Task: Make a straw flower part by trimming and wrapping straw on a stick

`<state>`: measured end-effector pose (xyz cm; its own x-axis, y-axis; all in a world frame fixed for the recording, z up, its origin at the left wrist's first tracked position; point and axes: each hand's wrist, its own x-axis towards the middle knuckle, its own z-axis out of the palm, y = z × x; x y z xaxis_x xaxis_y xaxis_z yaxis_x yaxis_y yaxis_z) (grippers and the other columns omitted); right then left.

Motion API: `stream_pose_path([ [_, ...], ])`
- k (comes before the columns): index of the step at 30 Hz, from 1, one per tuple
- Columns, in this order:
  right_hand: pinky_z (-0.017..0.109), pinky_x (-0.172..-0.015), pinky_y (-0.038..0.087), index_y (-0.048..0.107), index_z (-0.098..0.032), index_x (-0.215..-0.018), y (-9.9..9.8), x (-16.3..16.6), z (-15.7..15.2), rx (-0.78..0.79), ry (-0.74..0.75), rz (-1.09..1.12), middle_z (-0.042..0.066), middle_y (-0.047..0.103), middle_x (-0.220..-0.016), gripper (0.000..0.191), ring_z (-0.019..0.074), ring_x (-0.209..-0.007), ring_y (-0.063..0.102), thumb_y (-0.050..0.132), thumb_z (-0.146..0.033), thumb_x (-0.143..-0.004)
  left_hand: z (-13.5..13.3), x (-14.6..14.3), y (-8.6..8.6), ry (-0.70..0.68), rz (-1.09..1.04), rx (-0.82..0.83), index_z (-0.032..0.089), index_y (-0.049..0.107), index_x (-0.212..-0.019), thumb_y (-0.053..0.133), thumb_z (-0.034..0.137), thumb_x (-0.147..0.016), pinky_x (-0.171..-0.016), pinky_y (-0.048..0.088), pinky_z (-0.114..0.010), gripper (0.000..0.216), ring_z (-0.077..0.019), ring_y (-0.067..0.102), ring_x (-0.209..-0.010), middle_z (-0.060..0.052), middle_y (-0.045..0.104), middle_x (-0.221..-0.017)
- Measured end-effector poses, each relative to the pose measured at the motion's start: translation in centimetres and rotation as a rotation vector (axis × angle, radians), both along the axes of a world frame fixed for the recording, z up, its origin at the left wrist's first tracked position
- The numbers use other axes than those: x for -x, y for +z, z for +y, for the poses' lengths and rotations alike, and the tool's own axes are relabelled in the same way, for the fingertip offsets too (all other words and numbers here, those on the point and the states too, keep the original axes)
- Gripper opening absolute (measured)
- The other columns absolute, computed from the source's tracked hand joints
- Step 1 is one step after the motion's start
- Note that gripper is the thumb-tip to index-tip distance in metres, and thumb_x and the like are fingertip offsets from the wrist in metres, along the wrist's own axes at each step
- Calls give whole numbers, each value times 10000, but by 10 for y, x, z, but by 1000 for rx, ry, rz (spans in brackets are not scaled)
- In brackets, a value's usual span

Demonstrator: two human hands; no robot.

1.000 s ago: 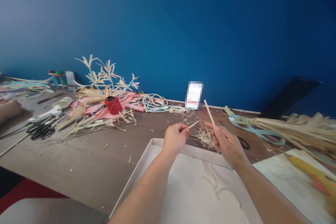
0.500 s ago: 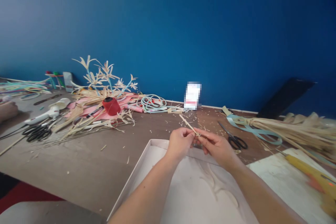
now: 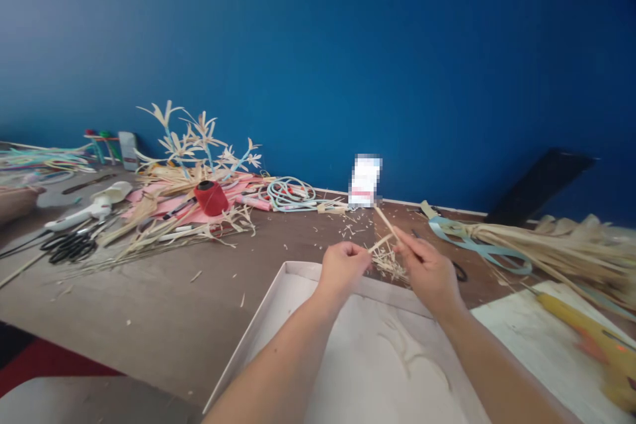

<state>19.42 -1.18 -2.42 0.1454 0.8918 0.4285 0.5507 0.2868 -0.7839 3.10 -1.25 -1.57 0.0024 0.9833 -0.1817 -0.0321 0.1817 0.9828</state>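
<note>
While both forearms reach over the white tray (image 3: 358,358), the left hand (image 3: 345,271) pinches a pale strip (image 3: 381,242), its long axis slanting away and rightward; the right hand (image 3: 431,273) grips a second strip (image 3: 385,222) that points away and leftward — the two appear to meet at the right fingertips, so that end lies nearer the right hand; whether they touch, I cannot tell; just beyond and below lie loose clippings (image 3: 390,264) — then, farther, a blurred screen (image 3: 364,180) by the blue wall (image 3: 318,66).
</note>
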Motion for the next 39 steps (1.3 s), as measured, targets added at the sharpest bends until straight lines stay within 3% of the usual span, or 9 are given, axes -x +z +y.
stream_pose_path([
  [3, 216, -397, 325, 547, -251, -1204, 7, -2, 2, 153, -39, 310, 21, 606, -784, 452, 90, -475, 430, 566, -397, -777, 2, 3, 3, 30, -137, 104, 118, 628, -675, 557, 226, -614, -393, 257, -173, 143, -58, 395, -460, -27, 585, -607],
  [6, 181, -365, 260, 457, -288, -1258, 11, 5, -3, 284, 161, 548, -1, 576, -766, 517, 67, -454, 419, 578, -409, -771, 2, 5, 4, 34, -230, 140, 104, 644, -726, 569, 220, -612, -393, 251, -160, 179, -48, 396, -471, -36, 594, -648],
  [9, 178, -362, 230, 426, -262, -1269, 11, 16, -9, 500, 424, 518, -6, 572, -698, 536, 65, -421, 434, 578, -408, -776, 2, 5, 3, 19, -245, 128, 108, 638, -716, 576, 222, -612, -394, 256, -157, 166, -43, 396, -466, -33, 592, -654],
  [12, 186, -379, 246, 451, -235, -1248, 6, 21, -10, 560, 511, 407, 4, 588, -695, 516, 62, -410, 442, 577, -411, -780, 2, 3, 0, 10, -182, 74, 121, 620, -676, 558, 214, -621, -404, 284, -167, 125, -49, 411, -460, -23, 586, -634],
  [20, 196, -393, 260, 500, -237, -1223, 2, 16, -6, 516, 488, 326, 2, 593, -705, 461, 51, -410, 411, 554, -398, -795, 3, 4, -4, 4, 55, -81, 138, 634, -671, 520, 243, -671, -448, 316, -180, 156, -63, 426, -476, -12, 595, -599],
  [27, 215, -419, 318, 633, -239, -1107, 3, 19, -8, 407, 336, 217, -10, 578, -645, 381, 59, -426, 360, 580, -387, -759, 1, 5, -3, 5, 157, -188, 152, 626, -645, 538, 291, -677, -487, 336, -184, 168, -78, 463, -526, 6, 600, -593],
  [30, 211, -405, 299, 650, -246, -1082, 2, 19, -6, 350, 242, 209, -12, 572, -640, 371, 62, -435, 344, 586, -391, -747, 0, 4, -1, 25, 166, -147, 146, 606, -611, 545, 275, -659, -469, 329, -185, 151, -71, 443, -497, 5, 589, -573],
  [34, 203, -366, 253, 628, -205, -1107, 3, 14, -1, 321, 80, 392, -2, 570, -665, 457, 53, -414, 325, 627, -409, -698, -1, 2, 2, -19, 47, -23, 136, 614, -634, 548, 248, -639, -416, 295, -185, 130, -55, 389, -435, -8, 588, -576],
  [39, 179, -346, 201, 543, -252, -1159, 9, 9, 0, 341, 162, 719, 6, 564, -776, 498, 46, -434, 322, 659, -366, -689, -1, 2, 6, -25, -189, 157, 107, 609, -654, 583, 220, -611, -378, 238, -167, 124, -37, 353, -420, -19, 569, -576],
])
